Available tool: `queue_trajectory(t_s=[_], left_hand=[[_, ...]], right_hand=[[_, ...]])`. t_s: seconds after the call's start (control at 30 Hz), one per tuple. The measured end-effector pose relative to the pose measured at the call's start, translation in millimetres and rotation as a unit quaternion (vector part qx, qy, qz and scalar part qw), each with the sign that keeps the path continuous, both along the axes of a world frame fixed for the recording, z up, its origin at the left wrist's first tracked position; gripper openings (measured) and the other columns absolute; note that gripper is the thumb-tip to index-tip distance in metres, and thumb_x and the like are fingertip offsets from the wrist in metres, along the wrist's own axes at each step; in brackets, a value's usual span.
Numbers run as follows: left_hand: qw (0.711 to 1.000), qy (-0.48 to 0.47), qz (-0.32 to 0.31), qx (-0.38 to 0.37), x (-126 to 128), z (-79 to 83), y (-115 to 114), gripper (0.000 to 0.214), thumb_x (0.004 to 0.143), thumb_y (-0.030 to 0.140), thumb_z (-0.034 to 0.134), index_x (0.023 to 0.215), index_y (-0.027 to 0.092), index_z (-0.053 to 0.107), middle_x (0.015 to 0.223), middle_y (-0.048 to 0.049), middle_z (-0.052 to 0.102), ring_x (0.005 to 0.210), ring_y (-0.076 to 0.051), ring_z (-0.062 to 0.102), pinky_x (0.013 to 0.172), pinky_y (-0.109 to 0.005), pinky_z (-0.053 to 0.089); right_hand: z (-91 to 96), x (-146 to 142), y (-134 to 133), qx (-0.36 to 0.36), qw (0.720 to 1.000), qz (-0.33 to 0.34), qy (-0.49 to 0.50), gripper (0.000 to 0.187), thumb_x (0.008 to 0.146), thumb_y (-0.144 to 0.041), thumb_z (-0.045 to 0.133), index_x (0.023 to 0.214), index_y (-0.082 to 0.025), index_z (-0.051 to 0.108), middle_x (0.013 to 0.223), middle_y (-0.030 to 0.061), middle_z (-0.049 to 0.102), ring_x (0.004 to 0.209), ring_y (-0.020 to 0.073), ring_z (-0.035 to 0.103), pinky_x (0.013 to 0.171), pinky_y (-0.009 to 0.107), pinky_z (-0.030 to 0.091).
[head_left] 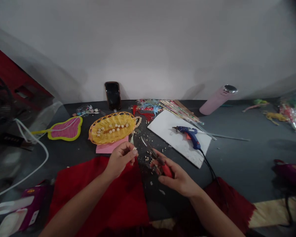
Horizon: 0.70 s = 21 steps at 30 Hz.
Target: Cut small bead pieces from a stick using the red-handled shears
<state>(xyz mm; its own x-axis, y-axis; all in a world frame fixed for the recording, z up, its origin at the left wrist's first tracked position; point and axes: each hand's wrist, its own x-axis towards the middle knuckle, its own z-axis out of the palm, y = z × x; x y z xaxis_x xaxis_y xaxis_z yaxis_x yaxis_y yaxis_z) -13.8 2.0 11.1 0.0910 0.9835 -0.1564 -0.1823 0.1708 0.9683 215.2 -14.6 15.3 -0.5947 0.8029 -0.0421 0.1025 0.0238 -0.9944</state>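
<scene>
My left hand (120, 158) hovers over a red cloth (106, 194), fingers pinched on a tiny pale bead I can barely make out. My right hand (177, 177) grips red-handled pliers (160, 163), their dark jaws pointing up-left toward the left hand. Small pale crumbs lie scattered on the dark table (236, 158) between the hands. Just beyond sits a yellow woven basket (112, 127) with several pale beads in it, resting partly on a pink sheet (108, 147).
A blue glue gun (191, 135) lies on a white sheet (180, 136), its cord running toward me. A phone (112, 95) leans on the wall. A pink bottle (218, 98), a sticks bundle (177, 110), a pink-and-green fan (65, 130) and a white cable (37, 144) surround.
</scene>
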Motion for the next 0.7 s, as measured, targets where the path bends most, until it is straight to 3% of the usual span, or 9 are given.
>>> queue_trajectory(t_s=[0.1, 0.23, 0.4, 0.7], left_hand=[[1.0, 0.009, 0.022, 0.011, -2, 1.7, 1, 0.017, 0.074, 0.029, 0.064, 0.074, 0.016, 0.052, 0.06, 0.0037, 0.056, 0.044, -0.005, 0.046, 0.043, -0.017, 0.038], [0.998, 0.033, 0.04, 0.031, -7, 4.5, 3, 0.016, 0.075, 0.029, 0.063, 0.075, 0.017, 0.053, 0.058, 0.0046, 0.053, 0.045, -0.006, 0.046, 0.045, -0.018, 0.039], [0.995, 0.074, 0.052, 0.048, -9, 7.6, 4, 0.016, 0.075, 0.03, 0.062, 0.073, 0.016, 0.054, 0.06, 0.0041, 0.053, 0.046, -0.006, 0.046, 0.046, -0.018, 0.039], [0.991, 0.116, 0.036, 0.05, -10, 7.7, 4, 0.013, 0.075, 0.027, 0.061, 0.075, 0.016, 0.053, 0.057, 0.0051, 0.052, 0.045, -0.006, 0.047, 0.046, -0.018, 0.038]], right_hand=[[0.2, -4, 2, 0.185, 0.977, -0.011, -0.107, 0.024, 0.084, -0.02, 0.05, 0.108, -0.018, 0.052, 0.144, 0.013, 0.025, 0.132, 0.0253, 0.024, 0.103, 0.041, 0.032], [-13.4, -9, 2, 0.307, 0.932, -0.022, -0.192, 0.019, 0.082, -0.011, 0.045, 0.098, -0.017, 0.052, 0.144, 0.0161, 0.023, 0.131, 0.0257, 0.027, 0.1, 0.041, 0.037], [-26.6, -10, 1, 0.387, 0.89, -0.036, -0.239, 0.024, 0.076, -0.007, 0.047, 0.097, -0.017, 0.054, 0.143, 0.0171, 0.026, 0.123, 0.0275, 0.04, 0.095, 0.044, 0.042], [-26.3, -9, 2, 0.417, 0.871, -0.037, -0.258, 0.027, 0.075, -0.007, 0.046, 0.099, -0.015, 0.054, 0.141, 0.0175, 0.029, 0.124, 0.0269, 0.038, 0.096, 0.046, 0.04]])
